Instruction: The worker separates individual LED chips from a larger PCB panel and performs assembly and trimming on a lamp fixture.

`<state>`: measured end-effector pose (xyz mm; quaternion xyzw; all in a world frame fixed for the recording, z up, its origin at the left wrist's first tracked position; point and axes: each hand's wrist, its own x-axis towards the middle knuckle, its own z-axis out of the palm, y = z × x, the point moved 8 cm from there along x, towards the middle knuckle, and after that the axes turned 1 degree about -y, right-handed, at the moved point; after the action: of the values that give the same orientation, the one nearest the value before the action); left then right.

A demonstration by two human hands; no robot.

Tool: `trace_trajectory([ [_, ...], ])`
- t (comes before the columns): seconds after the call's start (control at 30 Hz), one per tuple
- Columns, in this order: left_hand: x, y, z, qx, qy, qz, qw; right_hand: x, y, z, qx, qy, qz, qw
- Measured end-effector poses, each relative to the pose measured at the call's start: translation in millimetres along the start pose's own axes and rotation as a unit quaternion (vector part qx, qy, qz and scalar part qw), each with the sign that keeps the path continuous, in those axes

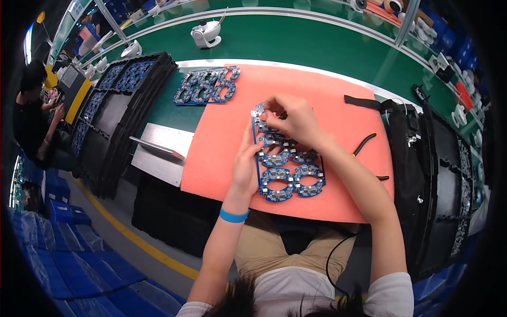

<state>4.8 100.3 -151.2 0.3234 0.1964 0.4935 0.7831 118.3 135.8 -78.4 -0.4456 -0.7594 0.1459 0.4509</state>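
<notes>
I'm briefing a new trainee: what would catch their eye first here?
The pink mat at the centre probably stands out first. Over it, the left hand holds a blue circuit-board panel with oval holes, the right hand at its far end. A similar panel lies at the mat's far left corner.

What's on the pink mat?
On or above the pink mat: a circuit panel held by the left hand, the right hand at its far end, a black-handled tool, part of a second panel, a black strap. Whatever hands and panel cover is hidden.
</notes>
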Motion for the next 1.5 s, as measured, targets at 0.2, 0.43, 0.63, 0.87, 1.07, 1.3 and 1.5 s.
trace_trajectory([
  [0.2,2.5,0.6,-15.1,-0.059,0.041,0.016,0.997,-0.7,-18.0,-11.2,-0.084,-0.079,-0.125,0.985],
  [0.43,-1.6,10.6,-4.7,-0.063,0.018,0.016,0.998,-22.5,-25.2,1.9,-0.182,-0.214,-0.070,0.957],
  [0.63,-0.5,8.1,-1.4,-0.048,-0.007,0.003,0.999,-25.5,-26.9,2.9,-0.246,-0.212,-0.058,0.944],
  [0.87,-2.1,2.3,-3.4,-0.046,0.004,-0.010,0.999,-18.4,-39.7,-8.7,-0.117,-0.097,-0.092,0.984],
  [1.07,-4.5,1.5,-11.8,-0.002,0.043,0.005,0.999,-26.5,-31.4,11.2,-0.168,-0.099,-0.151,0.969],
  [1.3,-3.2,2.9,-3.2,0.028,0.002,-0.006,1.000,-18.3,-21.2,-2.3,-0.046,-0.066,-0.028,0.996],
  [1.5,-6.1,4.4,4.5,0.066,-0.018,0.001,0.998,-25.6,-40.8,7.6,-0.122,-0.040,-0.193,0.973],
])
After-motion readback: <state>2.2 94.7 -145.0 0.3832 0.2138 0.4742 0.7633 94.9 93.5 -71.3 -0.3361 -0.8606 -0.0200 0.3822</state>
